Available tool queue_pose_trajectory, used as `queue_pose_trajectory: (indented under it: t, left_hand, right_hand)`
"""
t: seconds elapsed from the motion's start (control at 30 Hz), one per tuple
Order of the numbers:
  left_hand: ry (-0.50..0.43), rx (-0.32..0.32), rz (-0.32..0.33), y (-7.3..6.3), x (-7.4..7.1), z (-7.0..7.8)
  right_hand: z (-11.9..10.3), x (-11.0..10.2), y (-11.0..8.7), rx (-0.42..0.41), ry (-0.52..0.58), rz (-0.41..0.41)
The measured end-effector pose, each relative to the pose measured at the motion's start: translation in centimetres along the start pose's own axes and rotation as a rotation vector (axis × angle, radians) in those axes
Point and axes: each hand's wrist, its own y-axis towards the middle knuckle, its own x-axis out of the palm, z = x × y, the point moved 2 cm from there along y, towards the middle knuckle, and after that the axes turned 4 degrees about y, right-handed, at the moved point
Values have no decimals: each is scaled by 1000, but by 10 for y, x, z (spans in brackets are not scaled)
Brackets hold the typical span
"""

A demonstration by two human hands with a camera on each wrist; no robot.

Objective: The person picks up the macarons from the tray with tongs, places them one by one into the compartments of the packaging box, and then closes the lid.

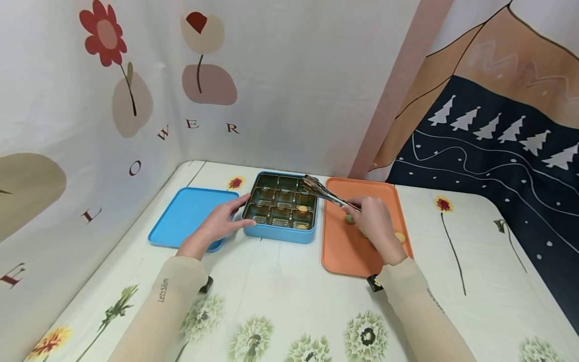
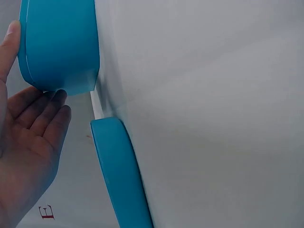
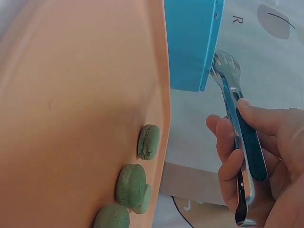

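A blue box (image 1: pixel 279 232) holds a dark tray insert (image 1: pixel 264 196) divided into several compartments. Two yellowish macarons (image 1: pixel 302 208) sit in its right column. My left hand (image 1: pixel 221 219) rests against the box's left side, thumb by the front corner and fingers extended along the side. With my right hand (image 1: pixel 373 221) I grip metal tongs (image 3: pixel 242 137), whose tips reach over the box's back right compartment. Beneath that hand, an orange tray (image 1: pixel 344 256) carries several green macarons (image 3: pixel 130 185) and a yellow one (image 1: pixel 399 237).
Left of the box lies a flat blue lid (image 1: pixel 185 216), partly covered by my left hand. A flower-print cloth (image 1: pixel 271 291) spreads over the table. Printed curtains (image 1: pixel 289 90) stand behind and on both sides.
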Motion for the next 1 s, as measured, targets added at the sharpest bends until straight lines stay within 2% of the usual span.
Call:
queue_pose_trajectory:
  t: [0.47, 0.67, 1.0]
  left_hand:
    - [-1, -19, -10, 2, 0, -3]
    - [-6, -19, -10, 1, -1, 0]
    - [4, 1, 0, -2, -1, 1]
  right_hand:
    - [4, -4, -8, 8, 48, -27]
    - [11, -15, -21, -13, 95, -9]
    - [28, -38, -45, 26, 120, -23]
